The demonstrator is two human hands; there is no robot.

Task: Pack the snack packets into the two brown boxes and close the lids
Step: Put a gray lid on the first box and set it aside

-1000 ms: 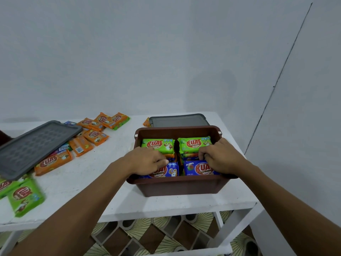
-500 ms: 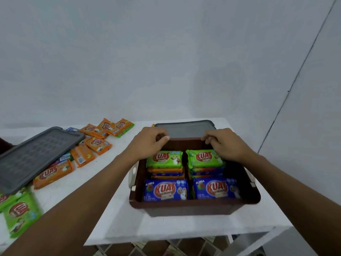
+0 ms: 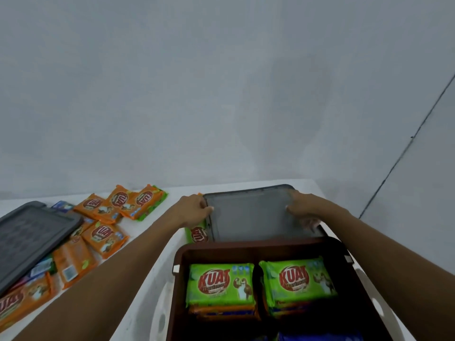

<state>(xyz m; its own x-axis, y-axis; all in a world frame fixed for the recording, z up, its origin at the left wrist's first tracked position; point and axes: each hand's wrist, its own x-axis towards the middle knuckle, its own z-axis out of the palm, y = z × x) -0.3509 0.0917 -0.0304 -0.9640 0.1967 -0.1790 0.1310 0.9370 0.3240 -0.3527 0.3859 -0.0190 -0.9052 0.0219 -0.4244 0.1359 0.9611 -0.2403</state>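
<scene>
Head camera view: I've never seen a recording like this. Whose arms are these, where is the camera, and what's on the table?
There is no machine here. A person wears one wide-angle camera on the head, looking forward and down, so the two bare arms are their own. The left hand and right hand hold the side edges of a grey lid just behind an open brown box. The box holds stacked snack packets, with green packets on top. To the left on the white table lie loose orange packets, and a second grey lid rests over some of them.
</scene>
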